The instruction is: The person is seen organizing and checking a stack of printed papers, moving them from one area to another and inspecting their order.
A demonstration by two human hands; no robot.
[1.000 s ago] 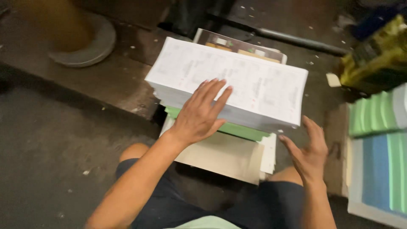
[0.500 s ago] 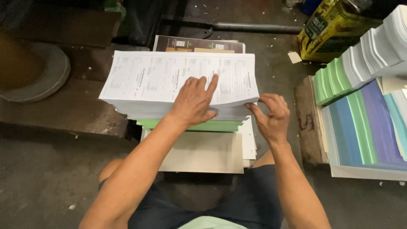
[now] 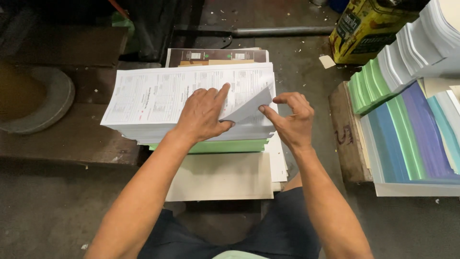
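Your left hand (image 3: 203,115) lies flat on the stack (image 3: 158,103), fingers spread; your right hand (image 3: 290,120) pinches the top sheet's (image 3: 249,108) lifted corner — barely begun, I judge; the stack remains.

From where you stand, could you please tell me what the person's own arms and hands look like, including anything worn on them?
Both arms are bare from the upper arm down: no sleeves reach into view. The left hand and the right hand are gloveless, with no rings, watch, wristband or bandage showing. Five fingers show on the left hand, with short nails. No cables or markings appear. Lower down, dark shorts show.
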